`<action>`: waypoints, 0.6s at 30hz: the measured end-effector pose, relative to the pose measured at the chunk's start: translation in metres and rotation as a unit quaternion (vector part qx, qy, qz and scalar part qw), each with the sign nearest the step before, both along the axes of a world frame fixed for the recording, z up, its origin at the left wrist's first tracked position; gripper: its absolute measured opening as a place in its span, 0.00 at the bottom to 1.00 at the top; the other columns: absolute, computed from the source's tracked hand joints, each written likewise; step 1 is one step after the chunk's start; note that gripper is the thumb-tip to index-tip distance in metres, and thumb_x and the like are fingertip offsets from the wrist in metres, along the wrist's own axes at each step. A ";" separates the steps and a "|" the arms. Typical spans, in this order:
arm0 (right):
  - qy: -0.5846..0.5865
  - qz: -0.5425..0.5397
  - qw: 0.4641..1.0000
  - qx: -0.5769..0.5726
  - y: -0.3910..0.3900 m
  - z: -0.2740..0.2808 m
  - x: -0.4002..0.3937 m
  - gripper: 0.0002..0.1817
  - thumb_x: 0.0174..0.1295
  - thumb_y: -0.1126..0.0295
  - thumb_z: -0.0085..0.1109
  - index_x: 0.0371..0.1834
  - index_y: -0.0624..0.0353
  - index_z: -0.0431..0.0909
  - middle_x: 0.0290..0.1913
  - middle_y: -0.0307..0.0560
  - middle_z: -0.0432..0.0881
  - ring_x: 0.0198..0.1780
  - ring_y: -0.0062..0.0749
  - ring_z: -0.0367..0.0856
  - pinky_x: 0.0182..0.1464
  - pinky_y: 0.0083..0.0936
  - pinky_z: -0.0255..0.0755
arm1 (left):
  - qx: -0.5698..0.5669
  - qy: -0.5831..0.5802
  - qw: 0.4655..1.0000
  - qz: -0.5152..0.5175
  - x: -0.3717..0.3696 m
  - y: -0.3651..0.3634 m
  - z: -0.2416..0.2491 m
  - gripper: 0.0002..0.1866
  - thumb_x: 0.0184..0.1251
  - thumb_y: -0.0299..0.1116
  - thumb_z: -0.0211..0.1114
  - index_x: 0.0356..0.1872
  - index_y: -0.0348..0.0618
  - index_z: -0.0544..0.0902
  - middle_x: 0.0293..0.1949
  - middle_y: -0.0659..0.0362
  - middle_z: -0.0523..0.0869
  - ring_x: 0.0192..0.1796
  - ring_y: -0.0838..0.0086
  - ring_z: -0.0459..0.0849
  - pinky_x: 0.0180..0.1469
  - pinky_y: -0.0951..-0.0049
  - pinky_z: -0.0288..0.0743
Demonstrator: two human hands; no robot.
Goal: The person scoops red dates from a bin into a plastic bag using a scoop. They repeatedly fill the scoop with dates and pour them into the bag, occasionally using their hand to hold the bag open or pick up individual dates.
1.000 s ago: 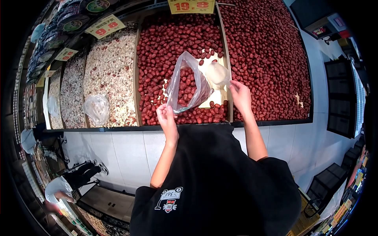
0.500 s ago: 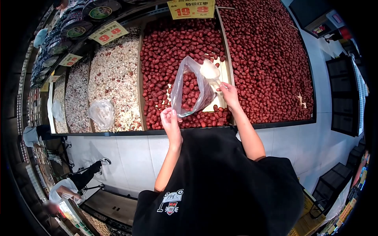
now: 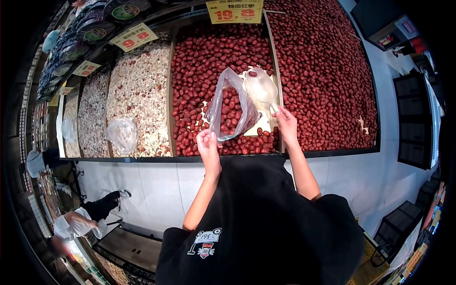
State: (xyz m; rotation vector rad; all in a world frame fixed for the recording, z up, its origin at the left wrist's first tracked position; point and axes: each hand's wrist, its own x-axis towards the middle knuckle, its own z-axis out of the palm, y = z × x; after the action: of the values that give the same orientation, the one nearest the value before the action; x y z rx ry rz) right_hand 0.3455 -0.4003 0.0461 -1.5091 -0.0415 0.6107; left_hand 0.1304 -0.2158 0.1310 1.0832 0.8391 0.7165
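My left hand pinches the near edge of a clear plastic bag, whose mouth gapes toward the right. Dark red dates show inside and through the bag. In my right hand is the handle of a pale translucent scoop, with one date lying near its far end. The scoop is just right of the bag's opening, over the bin of red dates. Part of the pale bin bottom shows beneath and around the scoop.
A wooden divider separates this bin from another date bin on the right. Left stand bins of mixed grains, one with a crumpled plastic bag on top. Yellow price signs line the back. A person is at lower left.
My right hand and the scoop have shifted slightly right, away from the bag's mouth, and the scoop's bowl now faces up with a date in it. My left hand still holds the bag.
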 end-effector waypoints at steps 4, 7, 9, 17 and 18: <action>-0.036 0.000 0.999 -0.018 -0.004 0.042 -0.002 0.25 0.73 0.68 0.60 0.67 0.74 0.72 0.46 0.46 0.88 0.45 0.20 0.83 0.52 0.17 0.74 | 0.001 -0.004 1.000 0.001 0.000 0.000 0.000 0.11 0.80 0.33 0.59 0.54 0.40 0.71 0.35 0.68 0.75 0.35 0.87 0.70 0.39 0.84 0.66; -0.057 0.006 0.998 -0.028 -0.006 0.079 -0.002 0.24 0.73 0.68 0.60 0.67 0.72 0.74 0.46 0.45 0.88 0.40 0.17 0.77 0.45 0.16 0.67 | -0.002 -0.014 1.000 -0.005 0.000 0.001 -0.003 0.11 0.80 0.32 0.59 0.54 0.40 0.71 0.35 0.68 0.75 0.35 0.87 0.70 0.38 0.83 0.67; -0.073 0.011 0.997 -0.015 -0.008 0.095 -0.004 0.23 0.74 0.68 0.60 0.68 0.69 0.74 0.44 0.41 0.88 0.29 0.09 0.69 0.31 0.11 0.59 | -0.006 -0.019 1.000 -0.009 0.001 0.000 0.000 0.11 0.80 0.32 0.58 0.54 0.40 0.71 0.35 0.67 0.75 0.35 0.87 0.71 0.38 0.83 0.68; -0.177 0.045 0.983 -0.036 -0.008 0.160 -0.024 0.22 0.72 0.71 0.62 0.65 0.72 0.76 0.51 0.49 0.87 0.51 0.26 0.86 0.55 0.22 0.78 | -0.008 -0.014 1.000 -0.011 -0.001 0.001 -0.002 0.12 0.80 0.36 0.59 0.55 0.41 0.71 0.38 0.65 0.79 0.34 0.85 0.75 0.38 0.82 0.71; -0.228 0.056 0.969 -0.075 -0.009 0.163 -0.026 0.21 0.70 0.71 0.65 0.63 0.68 0.79 0.48 0.50 0.89 0.47 0.27 0.87 0.51 0.23 0.79 | -0.006 -0.015 1.000 -0.013 -0.001 0.001 -0.002 0.12 0.81 0.37 0.59 0.54 0.41 0.72 0.39 0.65 0.81 0.35 0.84 0.76 0.39 0.81 0.72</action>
State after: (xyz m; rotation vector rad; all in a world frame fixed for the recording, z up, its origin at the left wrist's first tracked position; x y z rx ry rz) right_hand 0.3191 -0.4089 0.2089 -1.7794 -0.4462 0.3499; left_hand 0.1291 -0.2149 0.1291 1.0676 0.8013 0.7046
